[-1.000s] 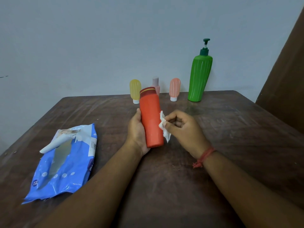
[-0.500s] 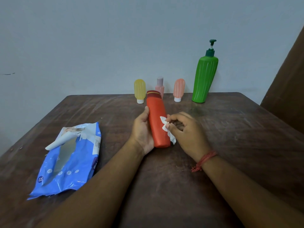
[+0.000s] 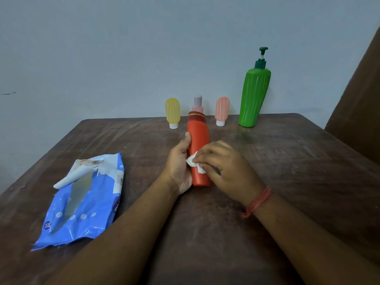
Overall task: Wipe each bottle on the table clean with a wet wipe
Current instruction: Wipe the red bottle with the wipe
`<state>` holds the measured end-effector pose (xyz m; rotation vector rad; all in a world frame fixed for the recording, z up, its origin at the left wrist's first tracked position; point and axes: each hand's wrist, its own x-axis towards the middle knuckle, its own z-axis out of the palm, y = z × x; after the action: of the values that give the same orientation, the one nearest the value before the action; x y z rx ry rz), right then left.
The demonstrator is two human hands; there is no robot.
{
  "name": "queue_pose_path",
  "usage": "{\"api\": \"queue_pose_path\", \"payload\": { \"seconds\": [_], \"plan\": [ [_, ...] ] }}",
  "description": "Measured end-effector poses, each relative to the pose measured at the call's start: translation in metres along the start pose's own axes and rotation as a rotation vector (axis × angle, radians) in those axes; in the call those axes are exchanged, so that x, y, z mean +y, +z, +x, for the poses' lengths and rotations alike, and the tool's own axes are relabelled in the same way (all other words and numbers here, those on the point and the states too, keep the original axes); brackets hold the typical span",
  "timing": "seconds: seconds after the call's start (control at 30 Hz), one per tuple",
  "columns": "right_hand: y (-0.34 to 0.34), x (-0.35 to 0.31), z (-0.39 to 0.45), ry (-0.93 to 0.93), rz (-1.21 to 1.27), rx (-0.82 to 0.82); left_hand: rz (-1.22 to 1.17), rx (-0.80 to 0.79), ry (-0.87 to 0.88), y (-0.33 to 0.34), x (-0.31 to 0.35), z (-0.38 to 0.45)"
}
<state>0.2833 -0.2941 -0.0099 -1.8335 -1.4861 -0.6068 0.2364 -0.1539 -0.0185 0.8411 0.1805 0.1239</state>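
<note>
I have the orange bottle (image 3: 199, 149) in my left hand (image 3: 179, 161); that grip is curled round its left flank, thumb up along the side, the base sitting near the heel of the palm, just above the table (image 3: 287, 171) or touching it, I cannot tell which; the bottle's long axis runs away from me, cap end farthest and tilted a little upward. My right hand (image 3: 224, 163) lies over the lower front of the bottle, its grip pinched on a crumpled white wet wipe (image 3: 194, 163) that is pressed against the orange surface; the right hand is blurred, so I judge it is mid-stroke. The stretch to be wiped lies beyond the right grip, along the axis toward the cap; the coming stroke would run that way, with the left hand steadying.

Past both grips, at the far edge by the pale wall (image 3: 123, 48), stand a yellow bottle (image 3: 172, 112), a pink bottle (image 3: 198, 102) partly behind the orange cap, a peach bottle (image 3: 222, 110) and a tall green pump bottle (image 3: 255, 95), all well apart from my hands. Left of the left grip lies the blue wipes packet (image 3: 86, 200), flap open. The table is dark scuffed wood; a brown panel (image 3: 359, 99) rises to the right.
</note>
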Motion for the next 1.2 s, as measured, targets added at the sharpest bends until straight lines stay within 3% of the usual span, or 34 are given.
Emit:
{"api": "queue_pose_path", "payload": {
  "seconds": [0.1, 0.23, 0.37, 0.53, 0.67, 0.8, 0.93, 1.07, 1.2],
  "plan": [
    [-0.006, 0.003, 0.005, 0.116, -0.056, 0.106, 0.011, -0.010, 0.042, -0.003, -0.003, 0.006],
    [-0.006, -0.004, 0.001, -0.069, -0.048, -0.068, 0.002, -0.040, 0.032, -0.007, -0.002, 0.007],
    [-0.010, -0.006, 0.006, 0.027, -0.088, -0.027, 0.020, -0.008, 0.072, -0.010, -0.004, 0.011],
    [-0.011, -0.008, -0.001, -0.090, -0.009, -0.242, -0.033, 0.070, 0.048, -0.012, -0.003, 0.011],
    [-0.009, -0.002, 0.002, 0.066, -0.018, -0.074, 0.021, 0.067, 0.065, -0.008, -0.003, 0.008],
    [-0.011, -0.001, -0.005, -0.023, 0.065, -0.206, -0.004, 0.125, 0.063, -0.008, -0.001, 0.004],
    [-0.010, 0.002, -0.003, 0.031, 0.044, -0.129, -0.033, 0.182, 0.085, -0.005, 0.001, 0.003],
    [-0.004, -0.011, -0.001, -0.086, 0.019, -0.217, -0.053, 0.189, 0.040, -0.001, 0.003, -0.001],
    [-0.002, -0.001, 0.003, 0.031, -0.027, -0.092, -0.035, 0.187, 0.039, 0.002, 0.003, -0.001]
  ]
}}
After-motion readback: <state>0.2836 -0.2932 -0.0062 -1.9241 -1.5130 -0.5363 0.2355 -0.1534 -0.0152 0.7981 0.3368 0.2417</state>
